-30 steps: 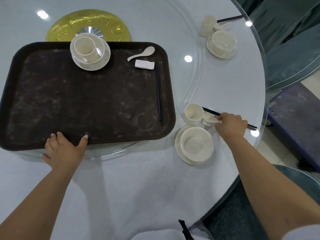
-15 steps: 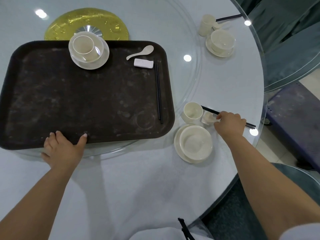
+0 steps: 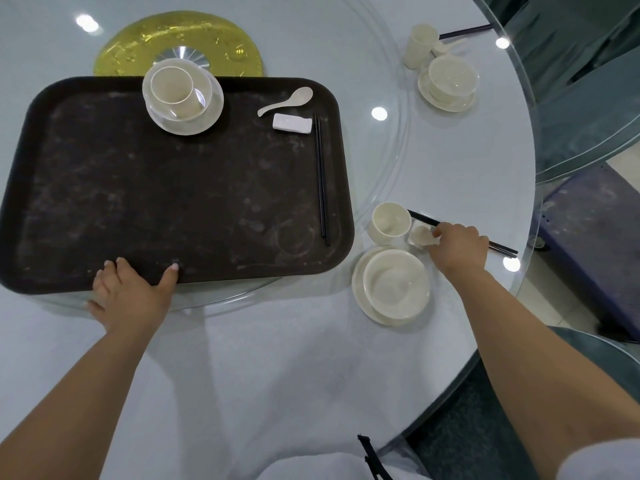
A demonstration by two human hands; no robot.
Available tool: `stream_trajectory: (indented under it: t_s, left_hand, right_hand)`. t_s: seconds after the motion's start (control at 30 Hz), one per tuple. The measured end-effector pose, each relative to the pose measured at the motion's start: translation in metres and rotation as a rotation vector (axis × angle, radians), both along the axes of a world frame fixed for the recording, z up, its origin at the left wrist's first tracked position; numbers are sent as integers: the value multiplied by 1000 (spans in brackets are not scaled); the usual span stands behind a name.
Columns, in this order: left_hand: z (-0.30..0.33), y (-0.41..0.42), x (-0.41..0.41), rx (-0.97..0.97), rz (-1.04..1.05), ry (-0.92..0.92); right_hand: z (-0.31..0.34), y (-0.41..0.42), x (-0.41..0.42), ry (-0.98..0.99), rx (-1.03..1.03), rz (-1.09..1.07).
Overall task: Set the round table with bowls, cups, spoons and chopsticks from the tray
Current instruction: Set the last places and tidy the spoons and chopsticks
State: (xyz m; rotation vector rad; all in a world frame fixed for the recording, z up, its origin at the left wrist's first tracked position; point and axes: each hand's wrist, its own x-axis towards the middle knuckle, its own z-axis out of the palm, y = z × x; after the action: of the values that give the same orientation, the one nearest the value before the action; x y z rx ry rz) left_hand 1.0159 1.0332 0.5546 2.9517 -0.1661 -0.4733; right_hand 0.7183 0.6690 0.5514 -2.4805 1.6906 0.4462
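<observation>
A dark brown tray (image 3: pixel 104 188) lies on the glass turntable. On it stand a cup inside a bowl on a saucer (image 3: pixel 181 95), a white spoon (image 3: pixel 287 101), a white rest (image 3: pixel 292 123) and black chopsticks (image 3: pixel 322 181). My left hand (image 3: pixel 131 296) grips the tray's near rim, thumb on top. To the right of the tray sits a place setting: cup (image 3: pixel 389 223), bowl on a saucer (image 3: pixel 394 285), black chopsticks (image 3: pixel 504 248). My right hand (image 3: pixel 457 245) pinches a white spoon (image 3: pixel 420 233) lying on a small rest beside that cup.
A second place setting (image 3: pixel 446 81) with cup, bowl, spoon and chopsticks sits at the far right. A gold disc (image 3: pixel 180 39) marks the turntable's centre. The round table's edge (image 3: pixel 519 271) runs close behind my right hand; chairs stand beyond it.
My right hand has shifted slightly left along the spoon on its rest. My left hand stays on the tray rim.
</observation>
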Motion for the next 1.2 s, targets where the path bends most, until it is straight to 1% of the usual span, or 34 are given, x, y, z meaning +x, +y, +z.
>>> stream_trajectory:
  t_s: [0.13,0.33,0.63,0.87,1.2]
  left_hand:
    - [-2,0,0,3,0,-5]
    - [-5,3,2,-13,6,-12]
    - [-4,1,0,-13,8,-16]
    - [-1,0,-1,-14,3,-7]
    - [-2,1,-1,-16,4,-16]
  right_hand:
    - [1,-4,-1,-8,-31,13]
    - [-2,-3,-1,-15,-3,18]
    - [-4,-2,-3,69,-68,127]
    - [4,-3,3,60,-99,174]
    - [7,-1,-1,77,-97,170]
